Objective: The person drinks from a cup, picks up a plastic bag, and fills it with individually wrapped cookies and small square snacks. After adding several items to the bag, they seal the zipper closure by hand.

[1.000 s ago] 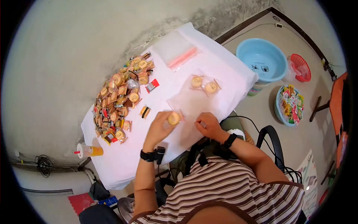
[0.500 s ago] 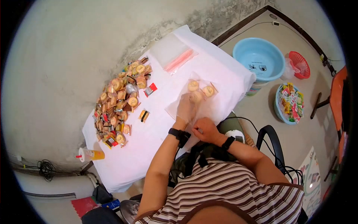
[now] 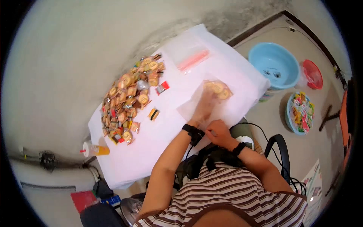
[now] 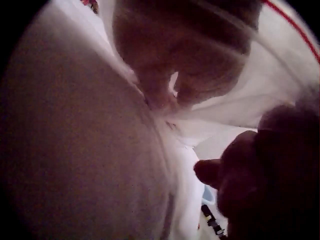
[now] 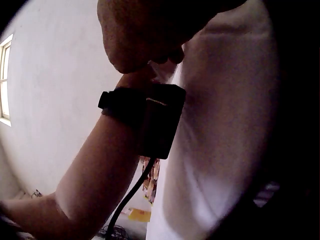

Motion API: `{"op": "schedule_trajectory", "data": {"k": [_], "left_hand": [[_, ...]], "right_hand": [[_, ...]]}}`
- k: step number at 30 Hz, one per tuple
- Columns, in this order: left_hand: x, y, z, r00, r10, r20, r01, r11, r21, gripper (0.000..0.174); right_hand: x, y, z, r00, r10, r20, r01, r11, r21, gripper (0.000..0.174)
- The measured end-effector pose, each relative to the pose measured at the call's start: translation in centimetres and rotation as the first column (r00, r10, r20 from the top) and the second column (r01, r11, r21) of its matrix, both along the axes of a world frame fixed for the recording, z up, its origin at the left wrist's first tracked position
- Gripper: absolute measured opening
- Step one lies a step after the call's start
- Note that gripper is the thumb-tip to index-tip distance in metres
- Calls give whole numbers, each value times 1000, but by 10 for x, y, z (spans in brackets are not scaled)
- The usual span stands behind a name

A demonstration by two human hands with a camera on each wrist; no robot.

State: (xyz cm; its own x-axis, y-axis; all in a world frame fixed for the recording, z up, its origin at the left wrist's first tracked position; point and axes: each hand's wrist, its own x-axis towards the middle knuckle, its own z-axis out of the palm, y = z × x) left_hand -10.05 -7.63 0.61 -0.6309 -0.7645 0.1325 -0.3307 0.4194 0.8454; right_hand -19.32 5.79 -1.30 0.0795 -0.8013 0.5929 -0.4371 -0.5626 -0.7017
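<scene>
My left hand (image 3: 204, 108) reaches inside a clear plastic bag (image 3: 187, 109) lying on the white-covered table, its fingers at a small cluster of round wrapped cookies (image 3: 225, 93). One of these cookies is held at the fingertips, partly hidden by bag and blur. In the left wrist view, the left hand (image 4: 185, 50) shows through the film, thumb and fingers bent toward each other. At the bag's near edge, my right hand (image 3: 220, 133) pinches the plastic at its mouth, fingers curled. The right wrist view has the right hand (image 5: 145, 35) dark, close over the left forearm.
A heap of wrapped cookies (image 3: 124, 100) covers the table's left side, with a red packet (image 3: 162, 88) and a black-banded cookie (image 3: 154, 114) beside it. Flat bags (image 3: 193, 61) lie at the back. A drink cup (image 3: 96, 150) stands left. Blue basin (image 3: 274, 66) and candy bowl (image 3: 300, 113) are right.
My left hand has carried a wrapped cookie from the table's front into the bag and pushed it up against two others inside. The right hand stays at the bag's edge. The head view has shifted slightly.
</scene>
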Motion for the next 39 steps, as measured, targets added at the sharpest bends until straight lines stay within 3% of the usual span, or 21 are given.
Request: {"op": "schedule_trajectory", "data": {"k": [2,4,6,7,8,10,12,14,16,17,19,22,24,27,29,30,32,34,36,37,39], "left_hand": [[14,4,-17,998,12,65,11,940,-341,52],[39,11,-14,994,60,91,-20,923,-385,49],[63,27,7,966,-43,254,111,959,-260,46],[73,32,7,940,-3,340,138,917,-375,38],[87,33,10,940,6,341,131,917,-377,38],[126,38,39,963,-56,263,24,992,121,27],[161,31,43,957,262,126,-278,951,134,20],[198,2,26,804,594,-14,-594,804,-36,23],[231,-30,10,469,883,13,-842,452,-294,29],[237,-40,6,472,882,11,-842,454,-292,29],[237,-53,8,301,949,98,-921,316,-227,41],[216,-60,12,226,968,112,-938,247,-245,43],[226,-71,-9,281,957,69,-921,289,-263,42],[235,-79,-35,308,951,-7,-944,304,-126,41],[252,-86,-56,263,955,-136,-949,281,141,29],[251,-74,-40,262,956,-134,-950,280,140,29],[236,-32,11,365,910,-198,-760,414,501,16],[235,-7,10,437,822,-365,-634,569,523,20],[209,28,34,478,850,-221,-655,512,555,20],[201,44,36,498,841,-214,-640,523,563,20],[188,70,38,642,758,-119,-608,597,524,20]], "right_hand": [[2,-2,-3,999,41,12,-41,999,-10,10],[-1,-3,-6,1000,-28,1,28,1000,-7,10],[-2,-4,-2,1000,-4,21,4,1000,-14,10],[-3,-4,0,999,-14,34,15,1000,-12,10],[-3,-5,1,999,-6,35,7,1000,-15,10],[-1,-6,4,998,-47,39,49,997,-58,11],[1,-6,8,998,-46,52,48,998,-35,11],[3,-4,8,997,-49,62,50,999,-8,12],[4,-2,5,996,-74,52,73,997,17,12],[5,-2,6,996,-77,49,76,997,16,12],[4,-2,8,997,-65,33,65,998,20,12],[4,-3,7,996,-78,50,78,997,0,13],[4,-3,10,997,-63,45,64,998,-17,13],[2,-2,14,998,-45,39,46,999,-22,13],[3,-1,16,998,-42,40,43,999,-11,13],[3,-2,16,998,-44,44,45,999,-9,12],[2,-2,14,997,-59,43,59,998,0,12],[3,0,10,994,-51,100,47,998,40,11],[2,1,17,992,-93,85,89,995,46,11],[3,1,16,992,-78,97,75,997,35,11],[5,2,7,991,-84,102,82,996,23,10]]}}
